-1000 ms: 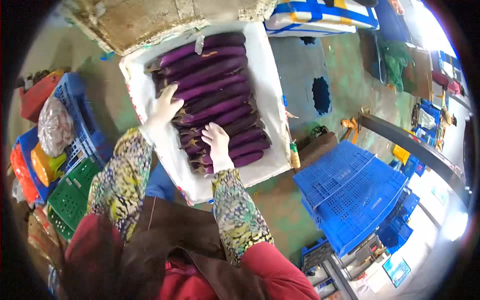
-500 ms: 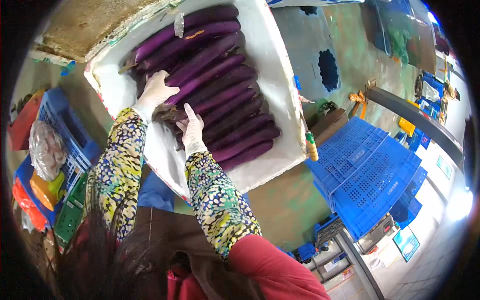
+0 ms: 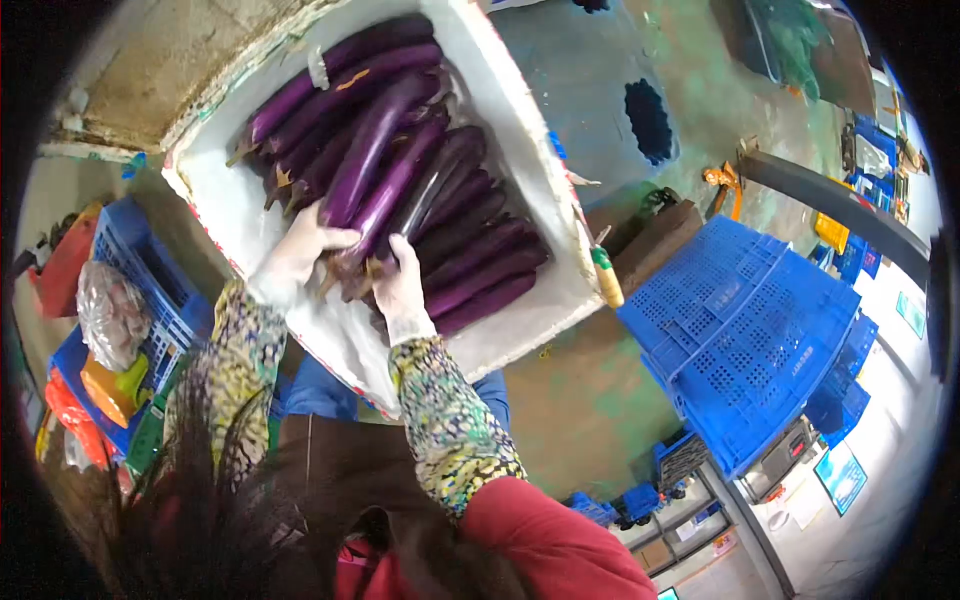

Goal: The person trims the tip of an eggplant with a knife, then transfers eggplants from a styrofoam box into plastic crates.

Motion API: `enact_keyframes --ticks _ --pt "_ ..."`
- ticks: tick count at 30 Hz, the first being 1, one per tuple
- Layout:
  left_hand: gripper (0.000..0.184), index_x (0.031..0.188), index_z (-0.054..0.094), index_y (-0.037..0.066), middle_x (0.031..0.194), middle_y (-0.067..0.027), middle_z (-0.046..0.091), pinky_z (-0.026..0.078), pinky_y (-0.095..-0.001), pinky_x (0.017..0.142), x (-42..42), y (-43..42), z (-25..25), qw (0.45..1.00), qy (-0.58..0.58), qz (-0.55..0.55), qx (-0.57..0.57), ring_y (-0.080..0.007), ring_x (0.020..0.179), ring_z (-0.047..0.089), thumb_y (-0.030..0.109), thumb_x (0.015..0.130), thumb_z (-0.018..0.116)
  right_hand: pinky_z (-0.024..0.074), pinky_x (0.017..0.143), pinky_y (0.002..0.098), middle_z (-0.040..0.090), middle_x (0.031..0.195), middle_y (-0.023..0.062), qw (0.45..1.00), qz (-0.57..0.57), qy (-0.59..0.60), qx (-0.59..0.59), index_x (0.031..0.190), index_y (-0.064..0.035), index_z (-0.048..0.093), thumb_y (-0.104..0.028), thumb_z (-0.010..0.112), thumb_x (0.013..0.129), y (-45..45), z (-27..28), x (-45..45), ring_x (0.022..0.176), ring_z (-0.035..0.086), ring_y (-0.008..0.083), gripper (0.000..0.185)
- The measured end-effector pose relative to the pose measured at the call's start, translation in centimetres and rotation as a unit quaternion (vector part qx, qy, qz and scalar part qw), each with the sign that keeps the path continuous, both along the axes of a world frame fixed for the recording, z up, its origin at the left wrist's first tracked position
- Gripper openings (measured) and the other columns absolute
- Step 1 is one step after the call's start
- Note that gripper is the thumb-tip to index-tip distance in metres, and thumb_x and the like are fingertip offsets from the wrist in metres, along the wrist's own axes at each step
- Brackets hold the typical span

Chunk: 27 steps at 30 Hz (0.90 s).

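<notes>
Several long purple eggplants (image 3: 480,265) lie side by side in a white foam box (image 3: 505,95). My left hand (image 3: 298,252), in a thin pale glove, is closed round the stem end of a purple eggplant (image 3: 370,150) on the pile. Close beside it, my gloved right hand (image 3: 402,295) grips the stem end of a darker eggplant (image 3: 437,180), thumb on top. A few eggplants between the two hands are lifted at their near ends and fan away from me. The fingers under the eggplants are hidden.
A green-and-cream handle (image 3: 606,275) sticks up at the box's right edge. Blue perforated crates (image 3: 740,330) stand to the right. On the left are a blue crate (image 3: 150,265) and a clear plastic bag (image 3: 110,315). A worn board (image 3: 190,60) borders the box's upper left.
Both hands have closed on the near ends of eggplants in the middle of the pile. Those eggplants have been drawn nearer to me and turned more upright in view.
</notes>
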<state>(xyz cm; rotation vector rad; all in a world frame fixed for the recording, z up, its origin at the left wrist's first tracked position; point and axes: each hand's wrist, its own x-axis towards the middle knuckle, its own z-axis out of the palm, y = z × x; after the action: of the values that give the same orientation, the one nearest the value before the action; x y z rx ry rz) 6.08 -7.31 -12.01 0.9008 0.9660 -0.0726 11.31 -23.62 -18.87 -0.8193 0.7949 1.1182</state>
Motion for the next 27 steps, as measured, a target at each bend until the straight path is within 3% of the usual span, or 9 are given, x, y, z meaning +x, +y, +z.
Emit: enact_keyframes --ticks 1,2,3,4,7,11,15,23,27 --pt "0.055 0.125 0.055 0.0 0.108 -0.009 0.066 0.048 -0.0317 0.092 -0.7 -1.4 1.9 0.997 -0.007 0.05 -0.052 -0.019 0.098 0.062 0.001 0.074 0.074 0.051 0.074 0.0397 0.065 0.093 0.0078 0.997 0.006 0.065 0.045 0.103 -0.008 0.061 -0.045 0.06 0.087 -1.5 3.8 0.3 0.085 0.062 0.0237 0.041" --pt "0.051 0.126 0.055 0.001 0.105 -0.0114 0.067 0.052 -0.0323 0.086 -1.8 -2.3 3.4 0.996 0.059 0.036 -0.061 -0.0207 0.093 0.065 -0.001 0.077 0.07 0.0496 0.079 0.0382 0.065 0.098 0.0104 0.864 -0.039 0.308 0.396 0.11 -0.0082 0.061 -0.047 0.06 0.084 -4.6 6.0 0.9 0.09 0.061 0.0261 0.047" --pt "0.049 0.128 0.053 0.002 0.101 -0.0135 0.068 0.055 -0.032 0.076 -2.8 -3.9 6.4 0.971 0.03 0.111 -0.208 -0.022 0.085 0.067 -0.002 0.081 0.066 0.0489 0.072 0.0355 0.062 0.112 0.0039 0.942 -0.025 0.252 0.221 0.123 -0.0182 0.059 -0.04 0.06 0.085 -5.6 10.1 0.8 0.096 0.059 0.0205 0.043" --pt "0.05 0.131 0.05 0.003 0.1 -0.0153 0.068 0.058 -0.0335 0.069 -4.3 -6.0 8.3 0.953 0.02 0.193 -0.231 -0.0233 0.079 0.069 -0.002 0.083 0.061 0.0489 0.079 0.0375 0.06 0.121 0.0048 0.879 -0.079 0.386 0.268 0.131 -0.0199 0.054 -0.041 0.065 0.081 -7.7 13.7 1.5 0.108 0.058 0.0221 0.056" --pt "0.065 0.133 0.045 -0.003 0.1 -0.0219 0.067 0.06 -0.0365 0.056 -9.4 -11.0 13.5 0.951 -0.026 0.194 -0.24 -0.0298 0.073 0.069 0.022 0.078 0.071 0.0532 0.086 0.048 0.054 0.127 0.014 0.933 0.0 0.121 0.338 0.138 -0.0049 0.041 -0.029 0.075 0.071 -12.6 17.8 2.3 0.106 0.059 0.0317 0.079" --pt "0.07 0.124 0.049 -0.007 0.107 -0.0207 0.06 0.059 -0.0395 0.064 -9.6 -15.4 19.6 0.944 -0.162 0.15 -0.244 -0.0306 0.083 0.066 0.035 0.075 0.075 0.054 0.073 0.0334 0.06 0.111 0.0131 0.958 0.199 -0.071 0.194 0.134 0.0003 0.041 -0.026 0.08 0.067 -20.3 22.7 6.6 0.093 0.063 0.0218 0.082" --pt "0.065 0.122 0.051 -0.012 0.099 -0.0289 0.064 0.056 -0.0452 0.066 -7.0 -17.3 22.6 0.931 -0.19 0.164 -0.265 -0.0366 0.082 0.067 0.032 0.077 0.069 0.0385 0.101 0.0317 0.054 0.127 0.0075 0.928 0.16 -0.337 0.019 0.138 -0.002 0.039 -0.021 0.088 0.06 -23.1 30.7 11.2 0.117 0.05 0.0179 0.094" --pt "0.075 0.132 0.048 0.001 0.105 -0.0108 0.066 0.059 -0.0313 0.059 5.6 -20.9 31.0 0.986 -0.101 0.043 -0.125 -0.0202 0.079 0.068 0.046 0.076 0.07 0.0452 0.092 0.0313 0.057 0.119 0.0073 0.883 -0.066 -0.463 -0.047 0.137 -0.0031 0.04 -0.019 0.088 0.058 -33.3 39.2 19.5 0.108 0.056 0.0167 0.094" --pt "0.071 0.135 0.036 -0.005 0.109 -0.0208 0.058 0.058 -0.0336 0.07 12.7 -24.5 32.1 0.89 -0.314 -0.116 -0.31 -0.0272 0.088 0.064 0.033 0.086 0.07 0.0542 0.076 0.034 0.061 0.113 0.0123 0.9 -0.18 -0.396 -0.003 0.146 -0.0023 0.031 -0.001 0.077 0.064 -42.4 44.1 27.5 0.088 0.065 0.0207 0.094"
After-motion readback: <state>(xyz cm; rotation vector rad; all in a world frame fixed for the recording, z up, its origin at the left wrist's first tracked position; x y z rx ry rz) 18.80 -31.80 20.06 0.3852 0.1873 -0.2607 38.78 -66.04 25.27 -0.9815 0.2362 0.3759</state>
